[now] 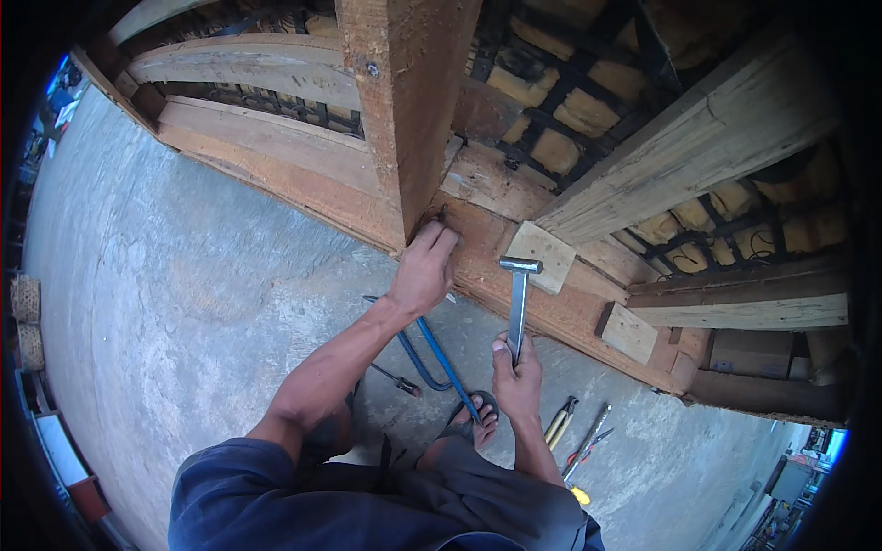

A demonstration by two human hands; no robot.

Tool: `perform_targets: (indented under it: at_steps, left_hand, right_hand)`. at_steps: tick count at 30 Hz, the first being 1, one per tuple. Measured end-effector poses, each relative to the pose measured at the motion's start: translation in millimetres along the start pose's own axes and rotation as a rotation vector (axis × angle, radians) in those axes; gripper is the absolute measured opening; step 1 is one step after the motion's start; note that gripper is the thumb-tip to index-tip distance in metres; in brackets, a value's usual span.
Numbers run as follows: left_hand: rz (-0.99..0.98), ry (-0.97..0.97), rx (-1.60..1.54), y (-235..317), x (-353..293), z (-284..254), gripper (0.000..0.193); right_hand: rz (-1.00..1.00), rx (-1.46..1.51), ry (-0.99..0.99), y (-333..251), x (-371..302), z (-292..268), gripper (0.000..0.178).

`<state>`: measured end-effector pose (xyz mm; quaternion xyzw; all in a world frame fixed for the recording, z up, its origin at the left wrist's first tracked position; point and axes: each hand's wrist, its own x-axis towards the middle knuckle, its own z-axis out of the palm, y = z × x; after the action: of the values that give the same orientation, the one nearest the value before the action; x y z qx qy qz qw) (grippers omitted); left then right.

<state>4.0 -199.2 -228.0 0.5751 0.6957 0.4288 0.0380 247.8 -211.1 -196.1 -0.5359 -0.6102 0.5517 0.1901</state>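
My right hand (517, 378) is closed round the handle of a metal hammer (519, 298), its head up beside the wooden frame. My left hand (427, 266) reaches to the foot of a thick wooden post (404, 110), where the post meets the frame's long bottom rail (487, 239). Its fingers are bent together in that corner; what they pinch, if anything, is hidden. A pale wood block (549, 253) sits on the rail just beyond the hammer head. Black straps (574, 73) cross over yellowish foam inside the frame.
On the concrete floor (184, 275) by my sandalled foot (473, 418) lie a blue metal-framed tool (436, 354) and a dark-handled screwdriver (401, 380). Yellow-handled pliers (559, 424) and a long metal tool (588, 443) lie right of my right forearm. A slanting beam (689, 138) juts overhead.
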Motion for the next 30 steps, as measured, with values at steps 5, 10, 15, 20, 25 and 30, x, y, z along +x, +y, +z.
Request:
perform_targets:
  at_steps: [5,10,15,20,25,30]
  left_hand:
    - [-0.094,0.023,-0.065,0,1,1,0.026]
    - [0.003,0.127,-0.149,-15,-13,9,0.020]
    - [0.001,0.068,-0.129,-23,-4,13,0.020]
    - [0.063,0.079,-0.134,-18,1,4,0.018]
    - [-0.121,0.042,-0.109,5,31,0,0.015]
    - [-0.223,0.098,-0.042,5,25,7,0.021]
  right_hand:
    - [-0.013,-0.052,-0.016,-5,-3,-1,0.019]
    - [-0.003,-0.029,0.002,-5,-6,-6,0.020]
    - [-0.076,-0.140,0.009,-20,-1,-6,0.022]
    - [-0.109,-0.112,-0.057,-22,-4,0,0.023]
    - [-0.040,-0.144,-0.073,-27,-3,-1,0.024]
    - [-0.045,-0.086,-0.044,-23,3,4,0.024]
